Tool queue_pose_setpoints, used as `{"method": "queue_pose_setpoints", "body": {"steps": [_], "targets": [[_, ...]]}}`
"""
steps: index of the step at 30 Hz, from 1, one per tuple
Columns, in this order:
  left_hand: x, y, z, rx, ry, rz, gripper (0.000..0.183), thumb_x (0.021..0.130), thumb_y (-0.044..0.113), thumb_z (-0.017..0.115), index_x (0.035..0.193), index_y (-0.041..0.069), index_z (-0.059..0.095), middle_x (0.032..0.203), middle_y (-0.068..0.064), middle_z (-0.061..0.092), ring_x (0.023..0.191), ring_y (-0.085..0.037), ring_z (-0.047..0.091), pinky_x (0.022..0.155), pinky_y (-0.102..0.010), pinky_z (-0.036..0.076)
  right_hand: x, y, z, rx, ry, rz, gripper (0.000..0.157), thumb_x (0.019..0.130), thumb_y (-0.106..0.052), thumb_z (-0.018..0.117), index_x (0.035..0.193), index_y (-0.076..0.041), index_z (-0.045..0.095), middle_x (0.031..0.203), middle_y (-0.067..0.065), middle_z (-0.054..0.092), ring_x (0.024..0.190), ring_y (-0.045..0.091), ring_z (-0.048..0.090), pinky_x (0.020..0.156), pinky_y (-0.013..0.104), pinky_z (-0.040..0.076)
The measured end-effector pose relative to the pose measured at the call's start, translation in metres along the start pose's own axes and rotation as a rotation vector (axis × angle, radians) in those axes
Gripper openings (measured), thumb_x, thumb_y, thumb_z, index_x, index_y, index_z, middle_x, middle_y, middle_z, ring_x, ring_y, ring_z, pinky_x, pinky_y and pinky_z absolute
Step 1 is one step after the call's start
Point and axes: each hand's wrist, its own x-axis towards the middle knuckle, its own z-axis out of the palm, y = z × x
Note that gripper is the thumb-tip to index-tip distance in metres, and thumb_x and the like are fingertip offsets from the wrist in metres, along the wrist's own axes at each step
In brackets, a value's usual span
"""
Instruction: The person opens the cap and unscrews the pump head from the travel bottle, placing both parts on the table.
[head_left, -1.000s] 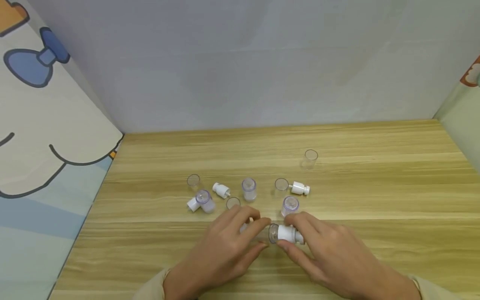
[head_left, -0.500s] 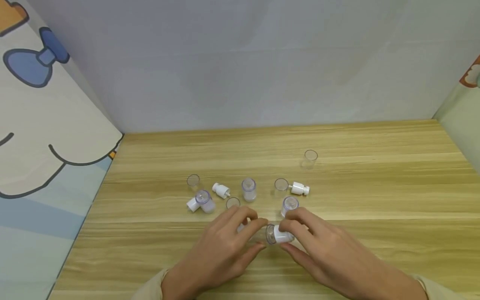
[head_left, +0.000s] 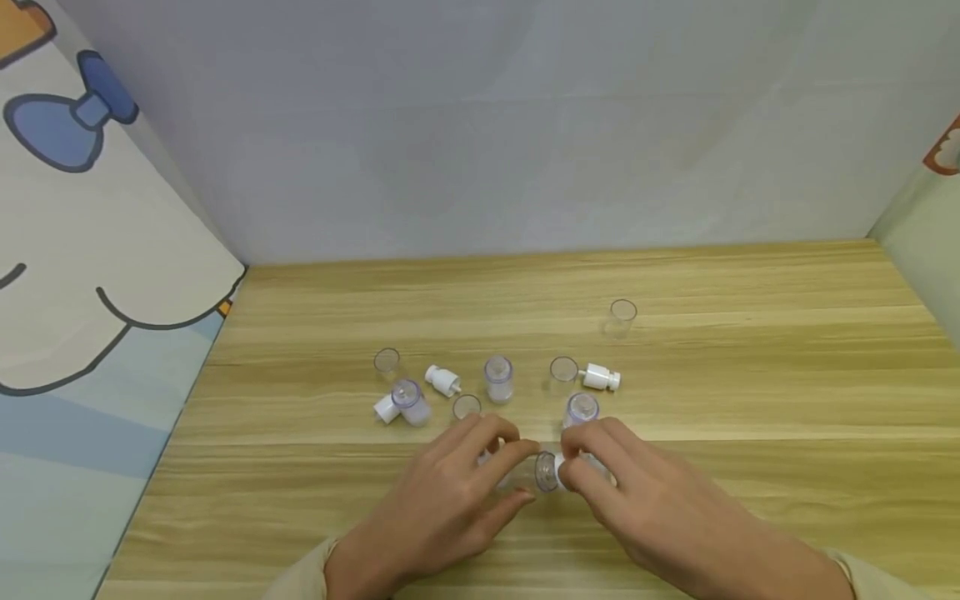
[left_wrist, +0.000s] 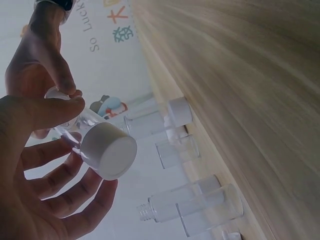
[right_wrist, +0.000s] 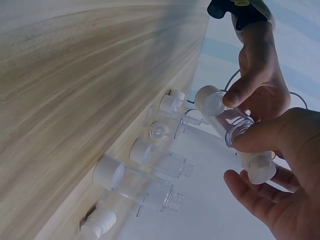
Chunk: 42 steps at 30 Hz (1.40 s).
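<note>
My left hand (head_left: 457, 487) holds a clear bottle (right_wrist: 225, 119) lying sideways over the table. Its white base (left_wrist: 111, 151) faces left, towards my left palm. At the bottle's other end, my right hand (head_left: 652, 492) pinches a white pump top (right_wrist: 257, 166) that sits at the bottle's neck. In the head view the fingers hide most of the pump. Just beyond my right fingers stands another clear bottle (head_left: 581, 408). A clear cup-shaped cap (head_left: 467, 406) stands near my left knuckles.
Farther back are two more bottles (head_left: 498, 379) and several clear caps (head_left: 623, 311). White pump tops (head_left: 443, 381) lie on the wooden table (head_left: 300, 467), one beside a cap at the right (head_left: 600, 377). A pale wall (head_left: 525, 167) closes off the back.
My right fingers have released and regripped the pump top, rolling round it; finger and thumb now cover more of it. My left hand has stayed almost still on the bottle.
</note>
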Motion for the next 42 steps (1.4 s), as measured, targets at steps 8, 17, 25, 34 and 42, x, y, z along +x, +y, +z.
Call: {"method": "queue_pose_setpoints", "body": {"steps": [8, 17, 25, 34, 42], "targets": [[-0.001, 0.001, 0.000, -0.041, -0.039, -0.050, 0.038, 0.090, 0.030, 0.083, 0.124, 0.016, 0.071, 0.115, 0.004, 0.065, 0.096, -0.008, 0.061, 0.079, -0.021, 0.053, 0.000, 0.001, 0.000, -0.053, -0.010, -0.042, 0.040, 0.110, 0.001, 0.022, 0.103, -0.006, 0.061, 0.112, 0.007, 0.063, 0.105, 0.020, 0.061, 0.086, 0.027, 0.059], [-0.007, -0.002, 0.000, -0.046, -0.033, -0.067, 0.040, 0.089, 0.028, 0.085, 0.124, 0.014, 0.071, 0.114, 0.002, 0.064, 0.098, -0.009, 0.061, 0.080, -0.024, 0.056, 0.000, 0.010, 0.003, 0.020, 0.131, -0.008, 0.030, 0.111, -0.012, 0.035, 0.098, -0.005, 0.061, 0.111, 0.009, 0.062, 0.099, 0.019, 0.064, 0.081, 0.025, 0.059], [-0.010, -0.003, 0.000, -0.058, -0.034, -0.078, 0.041, 0.090, 0.028, 0.084, 0.125, 0.012, 0.070, 0.115, 0.002, 0.064, 0.093, -0.008, 0.059, 0.075, -0.018, 0.053, -0.002, 0.024, 0.007, 0.111, 0.165, 0.079, 0.026, 0.108, -0.020, 0.043, 0.098, -0.004, 0.060, 0.113, 0.008, 0.060, 0.103, 0.018, 0.064, 0.085, 0.020, 0.055], [-0.012, -0.002, 0.000, -0.079, -0.035, -0.099, 0.040, 0.090, 0.027, 0.083, 0.126, 0.013, 0.070, 0.116, 0.002, 0.064, 0.094, -0.007, 0.059, 0.076, -0.018, 0.053, -0.004, 0.048, 0.013, 0.140, 0.142, 0.182, 0.020, 0.104, -0.020, 0.053, 0.105, 0.000, 0.060, 0.114, 0.009, 0.060, 0.102, 0.019, 0.064, 0.092, 0.021, 0.054], [-0.013, -0.002, -0.002, -0.098, -0.034, -0.107, 0.040, 0.092, 0.028, 0.082, 0.127, 0.014, 0.069, 0.117, 0.003, 0.064, 0.096, -0.006, 0.060, 0.079, -0.018, 0.053, -0.008, 0.072, 0.021, 0.152, 0.127, 0.260, 0.043, 0.075, 0.007, 0.082, 0.108, 0.000, 0.057, 0.112, 0.007, 0.059, 0.098, 0.016, 0.062, 0.090, 0.013, 0.052]]}}
